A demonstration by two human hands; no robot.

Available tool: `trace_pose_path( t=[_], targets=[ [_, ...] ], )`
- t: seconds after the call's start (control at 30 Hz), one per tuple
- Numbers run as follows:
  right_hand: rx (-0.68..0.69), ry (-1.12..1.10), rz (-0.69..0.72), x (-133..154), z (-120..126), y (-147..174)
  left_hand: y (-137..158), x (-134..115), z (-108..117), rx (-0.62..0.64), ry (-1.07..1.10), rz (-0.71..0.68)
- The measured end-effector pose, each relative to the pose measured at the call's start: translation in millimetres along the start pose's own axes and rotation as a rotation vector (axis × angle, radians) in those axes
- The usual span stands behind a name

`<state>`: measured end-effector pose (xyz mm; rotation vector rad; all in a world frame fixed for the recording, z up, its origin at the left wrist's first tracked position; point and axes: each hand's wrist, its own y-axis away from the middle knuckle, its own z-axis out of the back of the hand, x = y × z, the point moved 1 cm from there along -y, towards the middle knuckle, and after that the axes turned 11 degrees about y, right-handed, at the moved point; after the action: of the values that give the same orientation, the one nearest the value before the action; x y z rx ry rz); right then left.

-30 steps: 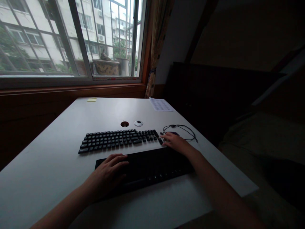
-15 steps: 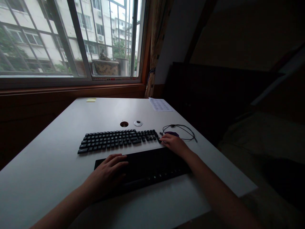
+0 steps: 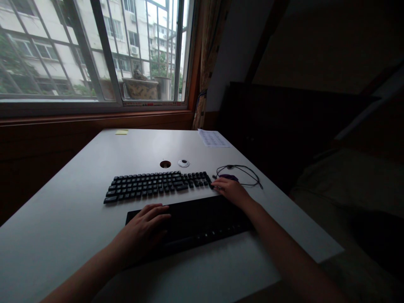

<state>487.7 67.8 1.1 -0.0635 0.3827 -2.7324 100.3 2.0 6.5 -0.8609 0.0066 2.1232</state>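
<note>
A black keyboard base (image 3: 195,219) lies slightly slanted on the white table, its upper face dark with no keycaps visible. My left hand (image 3: 147,225) rests over the left end of the base, fingers stretched out and thumb hidden. Beyond the base, loose black keycaps (image 3: 145,187) are laid out in keyboard order on the table. At the right end of these rows, my right hand (image 3: 232,189) has its fingertips drawn together on a keycap, which they mostly cover. The wrist of that hand passes over the base's right end.
Behind my right hand lie a purple mouse (image 3: 229,177) and a looped black cable (image 3: 252,170). A round hole (image 3: 165,164) and its white cover (image 3: 183,163) are mid-table. Printed paper (image 3: 213,139) and a yellow note (image 3: 121,132) lie by the far edge, below a barred window.
Both hands hold almost the same positions, and the keycaps and base stay where they were. The whole view has shifted very slightly.
</note>
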Motion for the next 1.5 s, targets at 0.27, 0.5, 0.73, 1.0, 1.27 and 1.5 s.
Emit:
trace_pose_path(
  t=[0.27, 0.5, 0.73, 1.0, 1.27, 1.5],
  targets=[
    [-0.037, 0.010, 0.010, -5, -9, -1, 1, 1, -2, 0.001, -0.065, -0.023],
    [-0.039, 0.000, 0.018, -3, -7, -1, 1, 1, -1, 0.009, -0.077, -0.021],
    [-0.041, 0.016, 0.014, -2, -5, 0, 1, 1, -2, 0.002, -0.081, -0.024],
    [-0.087, 0.067, -0.032, -1, 3, -7, 1, 3, -3, -0.001, -0.084, -0.035],
    [0.101, 0.211, -0.035, 17, 14, -35, 0, 1, -1, 0.004, -0.090, -0.029],
    [0.231, 0.244, -0.022, 25, 17, -46, 1, 3, -3, -0.017, -0.086, -0.053]
  ],
)
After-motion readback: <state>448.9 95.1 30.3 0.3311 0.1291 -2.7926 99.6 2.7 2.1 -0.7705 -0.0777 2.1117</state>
